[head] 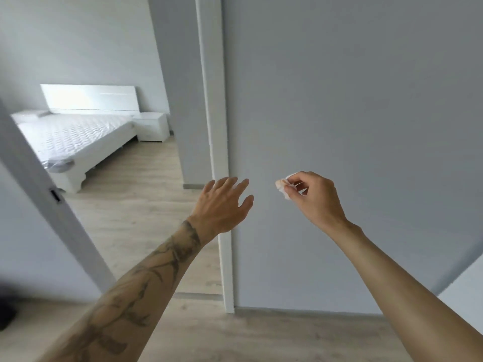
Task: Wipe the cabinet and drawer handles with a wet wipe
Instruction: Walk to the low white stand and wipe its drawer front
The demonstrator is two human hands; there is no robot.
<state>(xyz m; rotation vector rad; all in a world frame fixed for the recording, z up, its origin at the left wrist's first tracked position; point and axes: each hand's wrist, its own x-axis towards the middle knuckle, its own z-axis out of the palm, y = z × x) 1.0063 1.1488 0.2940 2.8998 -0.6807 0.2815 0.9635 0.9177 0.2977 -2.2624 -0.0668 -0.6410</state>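
My right hand (pixel 311 197) is raised in front of a plain grey wall and pinches a small crumpled white wet wipe (pixel 283 186) between thumb and fingers. My left hand (pixel 222 205) is stretched out with its fingers spread, empty, just in front of the white door frame (pixel 217 126). No cabinet or drawer handle shows close by. A white nightstand (pixel 153 126) with drawers stands far off in the bedroom, its handles too small to make out.
An open doorway leads to a bedroom with a white bed (pixel 73 139) and headboard. The edge of an open grey door (pixel 55 194) with its latch plate crosses the left side. Light wooden floor runs below. A dark object (pixel 6 309) sits at the far left.
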